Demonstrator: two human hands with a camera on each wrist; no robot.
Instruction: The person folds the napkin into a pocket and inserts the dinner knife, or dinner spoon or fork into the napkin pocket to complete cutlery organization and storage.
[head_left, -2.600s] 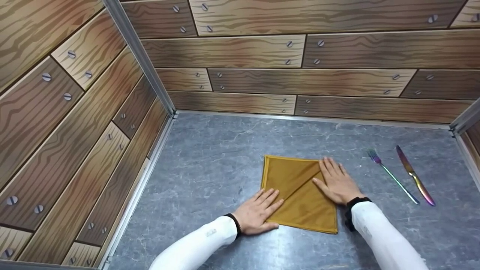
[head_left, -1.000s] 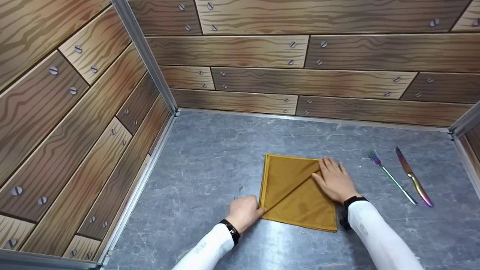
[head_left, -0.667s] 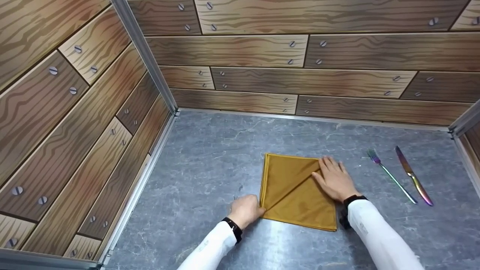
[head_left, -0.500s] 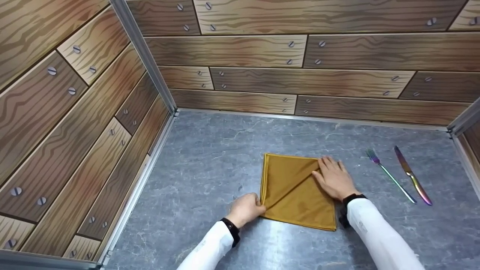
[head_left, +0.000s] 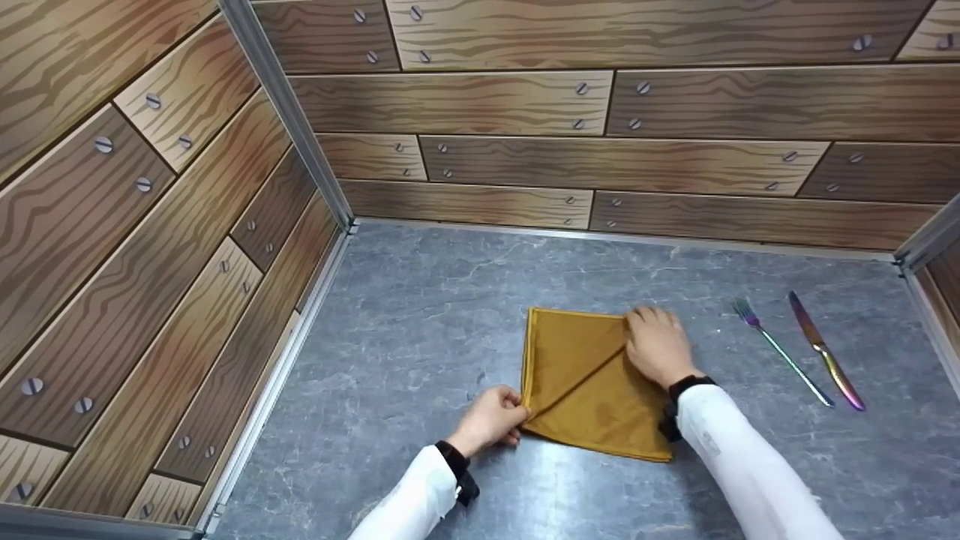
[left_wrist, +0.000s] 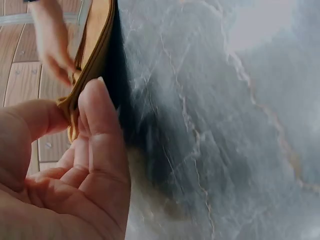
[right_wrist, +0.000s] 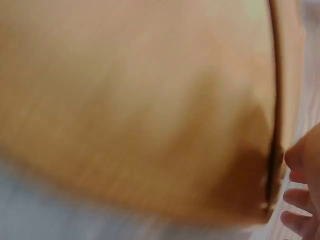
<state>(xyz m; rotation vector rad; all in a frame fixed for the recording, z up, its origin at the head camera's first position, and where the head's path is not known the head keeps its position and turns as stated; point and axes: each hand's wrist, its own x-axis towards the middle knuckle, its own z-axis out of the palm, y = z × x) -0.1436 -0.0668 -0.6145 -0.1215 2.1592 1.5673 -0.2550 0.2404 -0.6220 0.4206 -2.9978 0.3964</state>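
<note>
Left wall: painted like wood boards with screws, standing along the left edge of the grey surface.
Left hand: comes out of a white sleeve with a black band at the wrist. Its thumb and pointing finger pinch the near left corner of the yellow-brown cloth. The other fingers are bent in.
Cloth: lies about midway between the left and right edges of the surface. It is folded into a shape near to a square, so one way looks about as long as the other. A slanting fold line runs across it, from its near left corner to its far right corner.
Right hand: its bent fingers hold the cloth at its far right corner. The right wrist view is blurry, so the fingertips are hard to see.
Fork: right of the cloth, long and slanted. Its prongs point to the back edge of the surface, its handle to the near right.
Knife: just beside the fork, closest to the right edge. Its blade points to the back edge too.
</note>
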